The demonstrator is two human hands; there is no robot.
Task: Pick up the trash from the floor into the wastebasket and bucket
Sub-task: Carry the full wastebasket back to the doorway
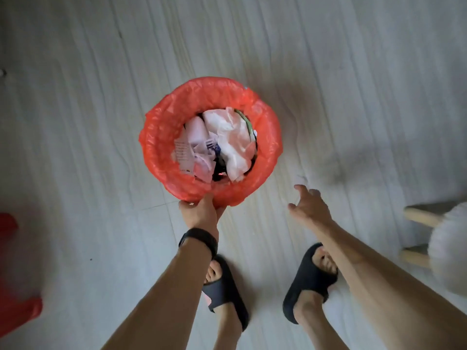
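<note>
pale floor | L hand grips wastebasket rim | R hand spread, empty

home room, pale floor, slippers, fluffy stool

round wastebasket w/ red plastic liner mid-view over pale wood-grain floor; crumpled white paper & plastic trash inside it. left hand grips its near rim. right hand just right of it, apart. black slide sandals nearer the person, below both hands. fluffy white stool w/ wooden legs far right; red plastic object at far left edge.
</note>
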